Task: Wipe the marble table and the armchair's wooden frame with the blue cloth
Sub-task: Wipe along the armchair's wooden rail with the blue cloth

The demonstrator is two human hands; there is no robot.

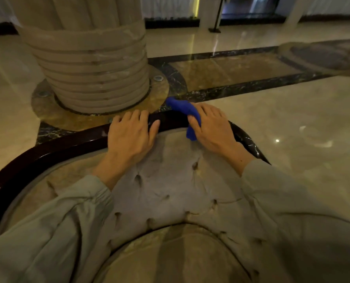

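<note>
The armchair's dark glossy wooden frame [53, 147] curves across the view along the top of a tufted beige backrest [170, 180]. My right hand [213, 127] presses the bunched blue cloth [183, 108] onto the top of the frame, right of centre. The cloth drapes over both sides of the rail. My left hand [131, 133] lies flat beside it, fingers spread over the rail and upholstery, holding nothing. The marble table is not clearly in view.
A thick ribbed stone column [88, 64] rises just behind the chair at upper left, on a round inlaid base. Polished marble floor [292, 119] with dark border strips spreads to the right. A blurred rounded object [329, 56] sits at far right. The seat cushion [176, 256] is below.
</note>
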